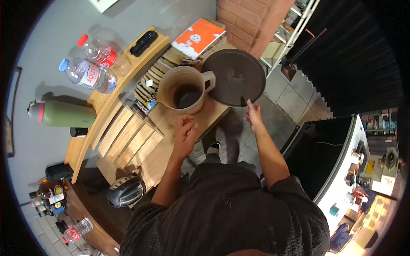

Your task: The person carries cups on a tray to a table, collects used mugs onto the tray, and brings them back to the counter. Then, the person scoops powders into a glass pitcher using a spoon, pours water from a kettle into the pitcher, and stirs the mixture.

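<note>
Right hand (255, 116) pinched the near rim of a round dark tray (232, 81), thumb laid over the edge; tray lay to the right of the jug (169, 83), its near side reaching past the edge of the wooden table (170, 121); whether the table bore any of its weight could not be told. Left hand (185, 135) was just below the jug, fingers loosely bent and apart from the thumb, nothing seen in the grasp; contact with the jug wall could not be told. Jug stood on the table near the front edge, mouth up, handle toward the tray; a row of books (148, 83) crowded its far left side.

Open room: bare floor (273, 123) between the table edge and the black-topped appliance (318, 149); a bare strip of tabletop between the jug and the slatted wood (133, 138).

Writing: blue-capped bottle (90, 76) on the shelf (96, 101), label beginning "AQU"; red-capped bottle (102, 55) beside it, red label too small to read; orange notebook (198, 36), smiling face on the cover; green flask (66, 114), mark illegible.
</note>
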Demonstrator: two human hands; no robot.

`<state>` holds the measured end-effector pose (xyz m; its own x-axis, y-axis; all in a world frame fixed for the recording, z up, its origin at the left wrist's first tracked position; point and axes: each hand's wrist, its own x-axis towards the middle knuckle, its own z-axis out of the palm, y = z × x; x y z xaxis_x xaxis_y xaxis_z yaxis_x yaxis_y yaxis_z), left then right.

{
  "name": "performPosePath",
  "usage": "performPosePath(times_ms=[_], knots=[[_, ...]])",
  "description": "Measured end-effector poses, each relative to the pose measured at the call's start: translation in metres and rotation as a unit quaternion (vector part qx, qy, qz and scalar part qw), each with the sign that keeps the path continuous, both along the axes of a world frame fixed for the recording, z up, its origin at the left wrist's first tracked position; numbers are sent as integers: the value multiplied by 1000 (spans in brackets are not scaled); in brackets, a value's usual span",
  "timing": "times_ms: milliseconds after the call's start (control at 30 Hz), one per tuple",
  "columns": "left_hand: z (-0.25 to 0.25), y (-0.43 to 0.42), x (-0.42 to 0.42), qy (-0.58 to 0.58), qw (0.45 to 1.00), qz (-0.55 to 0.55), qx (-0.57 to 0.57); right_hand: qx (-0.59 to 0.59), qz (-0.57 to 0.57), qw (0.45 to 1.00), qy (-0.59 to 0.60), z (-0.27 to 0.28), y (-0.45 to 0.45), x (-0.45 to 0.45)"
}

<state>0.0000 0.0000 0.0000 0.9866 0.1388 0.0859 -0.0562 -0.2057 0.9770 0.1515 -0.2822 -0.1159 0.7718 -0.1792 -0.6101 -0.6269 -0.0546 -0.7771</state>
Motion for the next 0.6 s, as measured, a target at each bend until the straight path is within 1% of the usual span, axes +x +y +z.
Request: performPosePath(times_ms=[67, 100, 167, 200, 233, 267, 300, 333, 367, 400, 433, 467, 500, 567, 600], knots=[[7, -16, -18, 6, 999, 20, -46, 152, -97, 983, 38, -1, -14, 0], [12, 44, 11, -20, 999, 28, -5, 195, -84, 977, 19, -10, 64, 43], [19, 32, 0, 5, 977, 98, -187, 81, -229, 969, 51, -12, 68, 44], [20, 29, -3, 2, 987, 110, -120, 58, -269, 960, 50, -15, 67, 41], [16, 34, -6, -1, 987, 109, -115, 63, -269, 960, 50, -37, 62, 45], [5, 38, -10, 8, 990, 99, -103, 140, -241, 958, 68, -74, 48, 51], [6, 38, -9, 17, 992, 85, -90, 215, -214, 949, 84, -75, 43, 51], [8, 36, -6, 18, 991, 63, -115, 218, -188, 956, 55, -78, 41, 47], [7, 35, -3, 17, 992, 49, -113, 221, -201, 953, 50, -82, 38, 46], [4, 35, 2, 22, 991, 18, -131, 221, -211, 952, 21, -81, 36, 45], [5, 32, 8, 28, 988, -14, -150, 220, -223, 950, -8, -72, 35, 41], [6, 27, 14, 30, 988, -32, -147, 174, -227, 958, -12, -61, 30, 41], [10, 20, 21, 46, 985, -57, -158, 176, -246, 953, -14, -54, 21, 40], [29, -4, 35, 66, 979, -107, -163, 3, -271, 955, -124, -43, -1, 35], [45, -24, 41, 52, 973, -101, -202, 2, -298, 947, -124, -23, -11, 26]])
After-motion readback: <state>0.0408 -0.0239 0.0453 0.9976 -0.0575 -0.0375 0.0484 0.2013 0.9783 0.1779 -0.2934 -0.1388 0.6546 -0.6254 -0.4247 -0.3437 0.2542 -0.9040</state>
